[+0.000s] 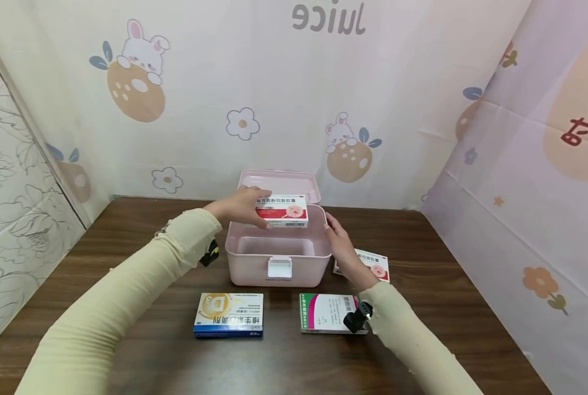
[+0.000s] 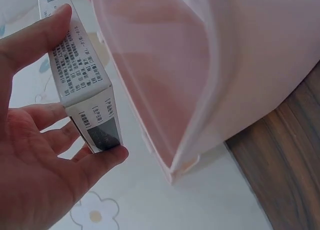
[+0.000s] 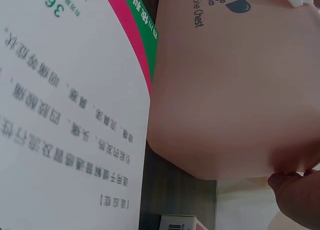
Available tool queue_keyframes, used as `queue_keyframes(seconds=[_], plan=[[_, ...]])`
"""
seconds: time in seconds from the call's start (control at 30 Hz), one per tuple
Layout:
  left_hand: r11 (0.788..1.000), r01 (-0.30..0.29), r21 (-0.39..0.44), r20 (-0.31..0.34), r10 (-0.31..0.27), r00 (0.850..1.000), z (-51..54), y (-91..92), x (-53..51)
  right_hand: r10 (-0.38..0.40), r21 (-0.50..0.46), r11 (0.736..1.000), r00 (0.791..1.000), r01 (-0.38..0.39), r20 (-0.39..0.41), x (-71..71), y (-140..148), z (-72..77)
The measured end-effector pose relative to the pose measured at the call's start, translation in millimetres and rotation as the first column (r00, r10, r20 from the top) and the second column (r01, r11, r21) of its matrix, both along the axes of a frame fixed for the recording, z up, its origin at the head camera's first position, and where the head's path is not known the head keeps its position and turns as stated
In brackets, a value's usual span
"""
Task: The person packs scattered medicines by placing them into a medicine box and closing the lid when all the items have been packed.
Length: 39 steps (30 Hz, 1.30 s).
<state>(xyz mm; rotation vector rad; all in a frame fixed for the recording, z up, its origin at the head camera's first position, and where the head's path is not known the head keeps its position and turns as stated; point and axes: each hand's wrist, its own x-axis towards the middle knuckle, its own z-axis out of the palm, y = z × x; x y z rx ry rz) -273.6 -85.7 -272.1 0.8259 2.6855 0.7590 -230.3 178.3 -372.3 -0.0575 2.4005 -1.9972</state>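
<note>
Head view, centre: left hand (image 1: 241,207) is gripping one carton (image 1: 285,205) over open chest (image 1: 247,270), right hand (image 1: 342,244) clasping chest. Lower half: three cartons (image 1: 329,312) are remaining outside.

The box (image 1: 282,213) in the left grip (image 1: 241,207) is white and red; between it and the right grip (image 1: 346,249), the chest (image 1: 250,271) is pale pink, its latch (image 1: 280,268) white. On the near side of both grips, the left carton (image 1: 229,315) is yellow, white and blue; the right carton (image 1: 329,312), white, green and magenta.
</note>
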Motion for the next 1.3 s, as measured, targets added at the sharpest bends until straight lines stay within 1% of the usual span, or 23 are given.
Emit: queue_keyframes(seconds=[0.07, 0.17, 0.3, 0.43, 0.63, 0.77, 0.87, 0.97, 1.1, 1.3], plan=[[0.999, 0.008, -0.033, -0.027, -0.009, 1.0, 0.3, 5.1, -1.7, -0.006, 0.003, 1.0, 1.0, 0.006, 0.008, 0.6, 0, 0.2], [0.997, 0.015, -0.069, -0.049, -0.018, 0.999, 2.2, 12.0, -3.0, -0.011, 0.005, 1.0, 1.0, 0.011, 0.019, 1.5, 0, 0.6], [0.995, 0.015, -0.101, -0.05, -0.021, 0.999, 5.3, 20.0, -5.3, -0.011, 0.003, 1.0, 1.0, 0.011, 0.018, 1.5, 0, 1.3], [0.991, 0.02, -0.129, -0.036, -0.025, 0.999, 4.9, 25.6, -10.8, -0.012, 0.01, 1.0, 0.999, 0.012, 0.03, 1.0, 0, 1.8], [0.986, 0.033, -0.165, -0.005, -0.034, 0.999, 0.8, 33.9, -20.3, -0.013, 0.013, 1.0, 0.999, 0.012, 0.032, 0.8, 0, 2.1], [0.984, 0.029, -0.177, 0.023, -0.025, 0.999, -1.9, 37.9, -23.4, -0.013, 0.006, 1.0, 1.0, 0.013, 0.026, 0.1, -1, 1.2], [0.981, 0.028, -0.19, 0.028, -0.023, 0.999, -4.6, 42.2, -24.8, -0.012, 0.008, 1.0, 1.0, 0.012, 0.025, 0.2, -2, 1.2], [0.978, 0.025, -0.208, 0.003, -0.025, 1.0, -7.0, 47.8, -26.5, -0.008, 0.005, 1.0, 1.0, 0.008, 0.022, 0.8, -3, 1.8], [0.974, 0.005, -0.228, -0.042, -0.015, 0.999, -8.2, 54.8, -27.1, -0.002, -0.002, 1.0, 1.0, 0.002, 0.019, 1.4, -3, 1.8], [0.958, -0.027, -0.286, -0.086, 0.002, 0.996, -9.1, 61.2, -25.4, -0.009, 0.012, 1.0, 1.0, 0.009, 0.025, 2.3, -2, 1.6]])
